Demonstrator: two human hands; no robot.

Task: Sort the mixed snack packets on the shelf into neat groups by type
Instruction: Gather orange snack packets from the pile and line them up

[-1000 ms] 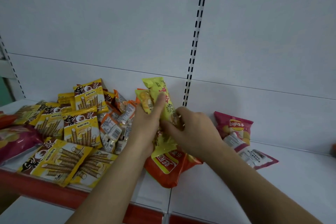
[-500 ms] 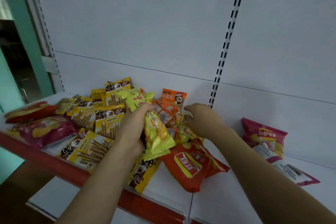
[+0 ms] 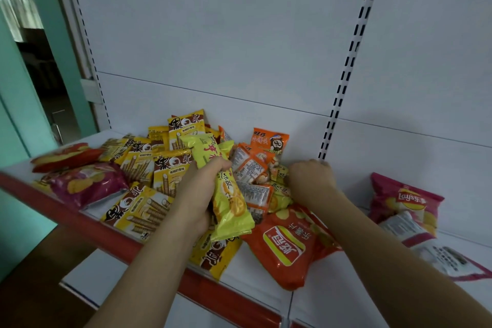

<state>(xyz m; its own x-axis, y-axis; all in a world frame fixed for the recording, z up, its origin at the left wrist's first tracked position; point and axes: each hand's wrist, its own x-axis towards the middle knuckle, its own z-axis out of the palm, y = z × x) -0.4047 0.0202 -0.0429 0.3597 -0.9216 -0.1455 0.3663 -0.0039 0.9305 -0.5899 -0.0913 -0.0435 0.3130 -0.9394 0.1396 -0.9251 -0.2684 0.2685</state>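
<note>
You face a white back panel (image 3: pixel 239 34) with slotted uprights (image 3: pixel 346 66), a teal wall (image 3: pixel 16 141) on your left, and a dim doorway (image 3: pixel 45 69) beyond.

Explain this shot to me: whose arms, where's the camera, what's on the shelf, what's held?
There is no machine here. A person wears a wide-angle camera on the head, so the one view looks forward and down at their own two bare arms.

The white shelf has a red front edge and holds a mixed pile: yellow wafer-roll packets on the left, a magenta chip bag beside them, small orange packets in the middle, a large orange chip bag in front, and a pink chip bag apart on the right.

The left hand grips a yellow-green packet. The right hand reaches into the pile with fingers curled; what it holds, if anything, is hidden.
</note>
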